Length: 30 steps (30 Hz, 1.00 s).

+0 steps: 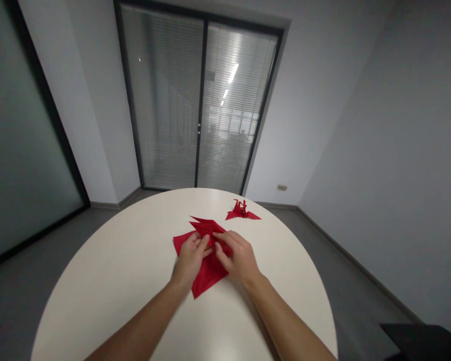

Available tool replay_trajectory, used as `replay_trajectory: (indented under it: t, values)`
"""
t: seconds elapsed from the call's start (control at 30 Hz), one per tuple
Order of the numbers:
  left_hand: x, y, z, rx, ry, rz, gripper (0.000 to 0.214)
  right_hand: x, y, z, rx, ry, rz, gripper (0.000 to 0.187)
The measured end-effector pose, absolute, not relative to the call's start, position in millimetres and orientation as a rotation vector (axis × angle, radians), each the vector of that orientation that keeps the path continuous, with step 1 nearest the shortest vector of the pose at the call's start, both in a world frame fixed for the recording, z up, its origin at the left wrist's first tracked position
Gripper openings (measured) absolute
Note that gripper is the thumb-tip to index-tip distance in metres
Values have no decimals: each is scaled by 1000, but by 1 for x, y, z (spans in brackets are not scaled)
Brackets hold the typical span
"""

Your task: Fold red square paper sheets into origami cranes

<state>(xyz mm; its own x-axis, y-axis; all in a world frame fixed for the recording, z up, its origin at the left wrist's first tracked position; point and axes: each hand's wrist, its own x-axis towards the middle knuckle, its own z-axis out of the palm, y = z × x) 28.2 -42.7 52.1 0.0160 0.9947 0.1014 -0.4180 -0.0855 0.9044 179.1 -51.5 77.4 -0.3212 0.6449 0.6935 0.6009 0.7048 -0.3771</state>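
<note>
A piece of red folded paper (pixel 206 226) with pointed flaps is held between my two hands, above the middle of the table. My left hand (pixel 191 253) pinches it from the left, thumb on top. On the other side, my right hand (pixel 238 253) grips it with the thumb and forefinger, whose tips lie close to my left thumb. Beneath my hands lies a flat red paper sheet (pixel 208 278), partly covered by them and by the folded piece. Farther back to the right, a red origami crane (pixel 242 210) stands on the table.
The round white table (pixel 128 271) has its curved edge beyond the crane. Behind it are a dark-framed glass door (pixel 203 110) with blinds and grey walls. A dark object (pixel 424 338), not clearly identifiable, juts in at the lower right.
</note>
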Motion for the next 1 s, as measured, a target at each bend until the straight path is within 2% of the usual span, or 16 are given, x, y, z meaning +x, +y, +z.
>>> replay_trajectory:
  t: [0.17, 0.43, 0.6, 0.8, 0.9, 1.0]
  values:
    - [28, -42, 51, 1157, 925, 1437, 35, 179, -48, 80, -1028, -1934, -97, 27]
    - [30, -50, 58, 1317, 917, 1423, 32, 183, -44, 83, -999, -1891, 73, 17]
    - [27, -45, 50, 1337, 963, 1454, 25, 182, -40, 77, -1070, -1669, 426, 15]
    - [21, -34, 36, 1307, 1077, 1569, 22, 186, -33, 64, -964, -1555, 861, 24]
    - [21, -35, 36, 1325, 1056, 1561, 24, 187, -36, 64, -962, -1644, 727, 18]
    - [21, -38, 41, 1369, 1044, 1527, 24, 185, -40, 71, -995, -1886, 340, 25]
